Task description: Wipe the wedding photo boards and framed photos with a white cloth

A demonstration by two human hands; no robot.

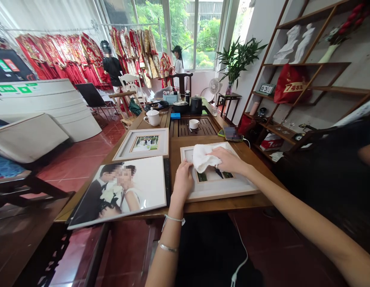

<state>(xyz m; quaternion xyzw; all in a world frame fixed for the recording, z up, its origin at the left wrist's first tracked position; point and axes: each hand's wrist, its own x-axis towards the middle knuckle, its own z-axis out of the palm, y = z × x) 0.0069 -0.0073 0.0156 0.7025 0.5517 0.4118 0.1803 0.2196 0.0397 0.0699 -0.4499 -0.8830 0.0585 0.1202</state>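
A light wooden picture frame with a wide pale mat lies flat on the near right of the table. My right hand presses a crumpled white cloth onto its front, covering part of the photo inside. At the frame's left edge, my left hand grips the border with bent fingers. To the left lies a large photo print of a couple, over a dark board and reaching past the table's front edge. Behind that rests a second picture frame holding a small photo.
On the wooden table stand a white lidded cup, a small white bowl on a slatted tea tray, and a dark kettle. A phone with a cable lies at the right edge. Two people stand near clothes racks.
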